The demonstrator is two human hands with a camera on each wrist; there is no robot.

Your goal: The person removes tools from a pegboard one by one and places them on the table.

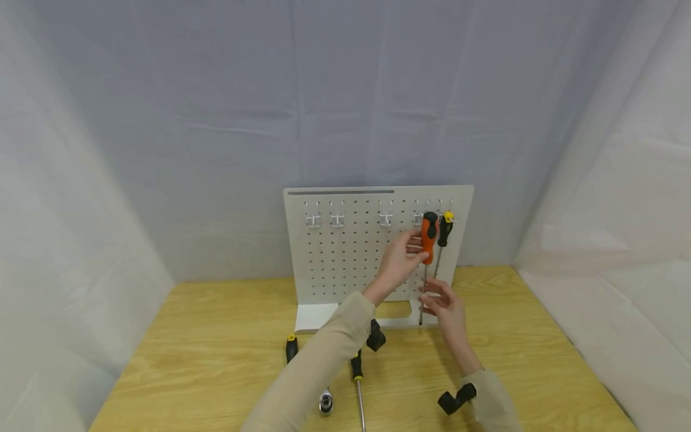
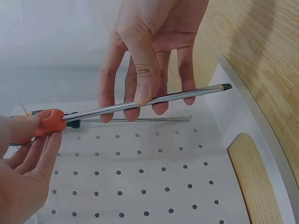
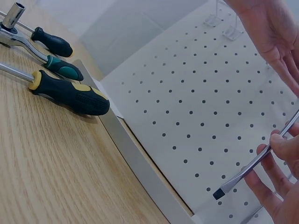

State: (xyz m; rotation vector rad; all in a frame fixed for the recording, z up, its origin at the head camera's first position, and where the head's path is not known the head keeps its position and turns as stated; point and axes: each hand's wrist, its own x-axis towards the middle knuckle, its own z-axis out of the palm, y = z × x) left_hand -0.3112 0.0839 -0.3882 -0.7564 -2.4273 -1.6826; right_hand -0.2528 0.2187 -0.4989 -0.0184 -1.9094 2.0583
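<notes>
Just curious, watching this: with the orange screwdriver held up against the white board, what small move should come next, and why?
Probably lower the orange screwdriver into the hook beside it. The left hand grips its handle at hook height, the right hand steadies the shaft, and a black screwdriver already hangs alongside.

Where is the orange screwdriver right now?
In the head view the orange screwdriver is up against the white pegboard, near its right side, just left of the black and yellow screwdriver. The left hand holds its handle, the right hand its shaft.
</notes>
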